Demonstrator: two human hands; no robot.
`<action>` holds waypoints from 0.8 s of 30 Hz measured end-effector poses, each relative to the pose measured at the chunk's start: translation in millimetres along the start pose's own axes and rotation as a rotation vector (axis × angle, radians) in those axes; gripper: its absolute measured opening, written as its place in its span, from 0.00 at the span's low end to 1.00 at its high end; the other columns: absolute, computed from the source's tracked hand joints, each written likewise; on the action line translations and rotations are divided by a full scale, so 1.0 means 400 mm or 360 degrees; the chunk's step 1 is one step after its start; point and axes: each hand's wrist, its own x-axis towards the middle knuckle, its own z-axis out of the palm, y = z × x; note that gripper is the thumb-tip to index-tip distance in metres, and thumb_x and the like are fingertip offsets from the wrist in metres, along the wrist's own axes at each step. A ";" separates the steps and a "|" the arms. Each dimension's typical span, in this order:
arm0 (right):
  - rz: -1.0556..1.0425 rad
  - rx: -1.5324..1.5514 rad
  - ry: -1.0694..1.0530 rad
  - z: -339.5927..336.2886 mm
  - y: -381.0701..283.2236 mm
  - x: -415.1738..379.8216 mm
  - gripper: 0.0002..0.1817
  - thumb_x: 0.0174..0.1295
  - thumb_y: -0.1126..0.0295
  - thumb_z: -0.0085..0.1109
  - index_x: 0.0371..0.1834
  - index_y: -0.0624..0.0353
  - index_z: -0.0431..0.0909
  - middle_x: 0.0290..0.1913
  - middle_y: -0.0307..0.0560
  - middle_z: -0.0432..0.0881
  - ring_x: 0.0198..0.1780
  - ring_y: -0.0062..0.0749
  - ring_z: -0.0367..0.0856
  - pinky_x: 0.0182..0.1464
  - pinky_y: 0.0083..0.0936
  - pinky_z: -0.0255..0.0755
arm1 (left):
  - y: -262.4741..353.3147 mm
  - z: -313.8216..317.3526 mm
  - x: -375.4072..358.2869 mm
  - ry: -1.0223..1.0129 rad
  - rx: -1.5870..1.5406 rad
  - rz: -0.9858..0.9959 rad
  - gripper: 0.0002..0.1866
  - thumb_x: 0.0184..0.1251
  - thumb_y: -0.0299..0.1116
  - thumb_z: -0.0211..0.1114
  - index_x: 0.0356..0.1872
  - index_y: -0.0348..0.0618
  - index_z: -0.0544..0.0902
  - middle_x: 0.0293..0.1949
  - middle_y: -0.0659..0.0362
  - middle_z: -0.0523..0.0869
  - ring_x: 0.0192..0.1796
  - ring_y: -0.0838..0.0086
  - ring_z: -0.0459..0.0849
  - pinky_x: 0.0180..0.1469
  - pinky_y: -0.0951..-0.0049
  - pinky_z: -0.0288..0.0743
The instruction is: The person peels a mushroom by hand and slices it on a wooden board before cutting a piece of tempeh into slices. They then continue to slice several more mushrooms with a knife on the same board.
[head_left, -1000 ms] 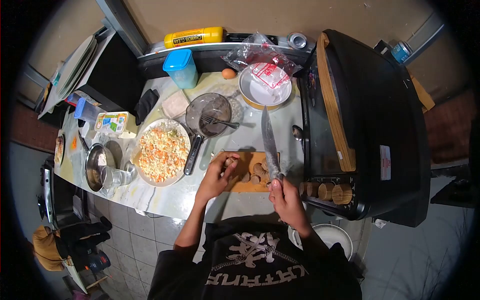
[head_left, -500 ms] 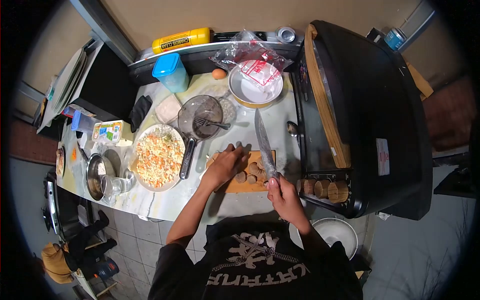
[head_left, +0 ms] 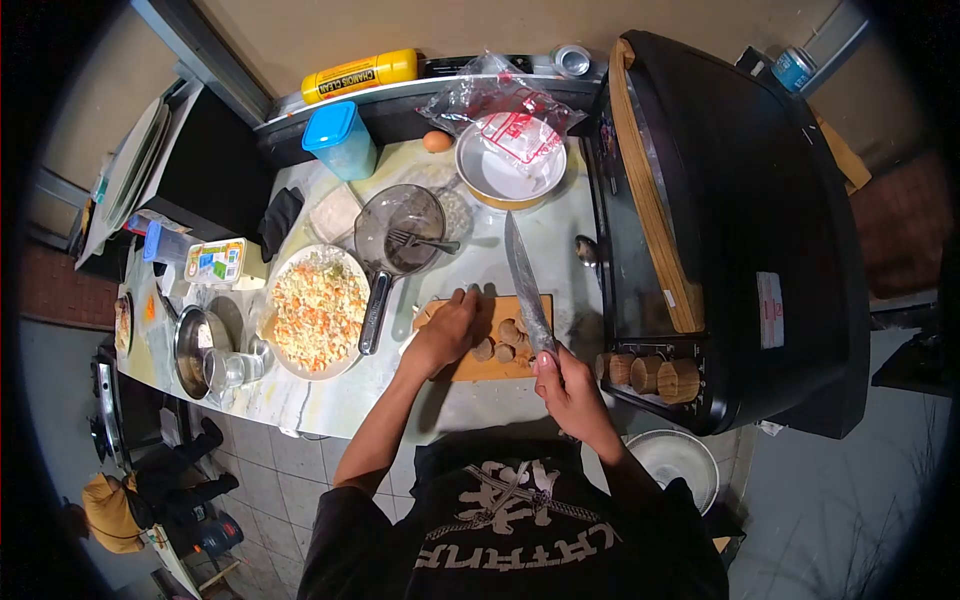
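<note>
My right hand (head_left: pixel 572 398) is closed around the handle of a large knife (head_left: pixel 527 280). Its long blade points away from me, raised over the right part of a wooden cutting board (head_left: pixel 487 370). Round brown slices (head_left: pixel 507 334), of a food I cannot identify, lie in a loose group on the board between the blade and my other hand. My left hand (head_left: pixel 445 335) is over the board's left part, fingers bent and close together. Whatever those fingers may hold is hidden beneath them.
Left of the board are a plate of chopped food (head_left: pixel 318 315), a dark pan (head_left: pixel 400 230) with a fork, and a glass cup (head_left: pixel 228 370). Behind stand a white bowl (head_left: pixel 490 185) and an egg (head_left: pixel 436 142). A black oven (head_left: pixel 740 230) borders the right. Another person (head_left: pixel 115 510) is at lower left.
My left hand's fingers have drawn closer together over the board. The knife stays raised in my right hand, almost unmoved. The view has shifted very slightly.
</note>
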 end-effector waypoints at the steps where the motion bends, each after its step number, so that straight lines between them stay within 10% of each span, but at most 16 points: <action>1: -0.0005 0.0012 -0.0009 0.000 0.010 0.000 0.13 0.72 0.67 0.39 0.31 0.61 0.66 0.16 0.34 0.62 0.18 0.14 0.61 0.20 0.17 0.56 | -0.004 -0.008 0.003 0.0054 0.0006 0.0009 0.24 0.56 0.29 0.60 0.56 0.33 0.68 0.48 0.41 0.74 0.52 0.46 0.75 0.52 0.57 0.70; 13: 0.0029 0.0004 -0.0032 -0.003 0.008 -0.005 0.13 0.72 0.66 0.39 0.32 0.62 0.66 0.19 0.36 0.64 0.19 0.15 0.63 0.21 0.17 0.58 | -0.046 -0.035 0.037 -0.0359 -0.0347 0.0099 0.06 0.59 0.22 0.56 0.32 0.41 0.82 0.27 0.54 0.83 0.24 0.69 0.87 0.29 0.70 0.78; 24: 0.0015 -0.0009 0.0012 -0.001 0.012 -0.005 0.12 0.70 0.67 0.43 0.35 0.67 0.68 0.14 0.44 0.67 0.16 0.27 0.67 0.22 0.28 0.61 | -0.036 -0.081 0.066 -0.0458 -0.0298 -0.0129 0.03 0.56 0.24 0.57 0.30 0.41 0.79 0.27 0.53 0.83 0.35 0.63 0.84 0.38 0.67 0.75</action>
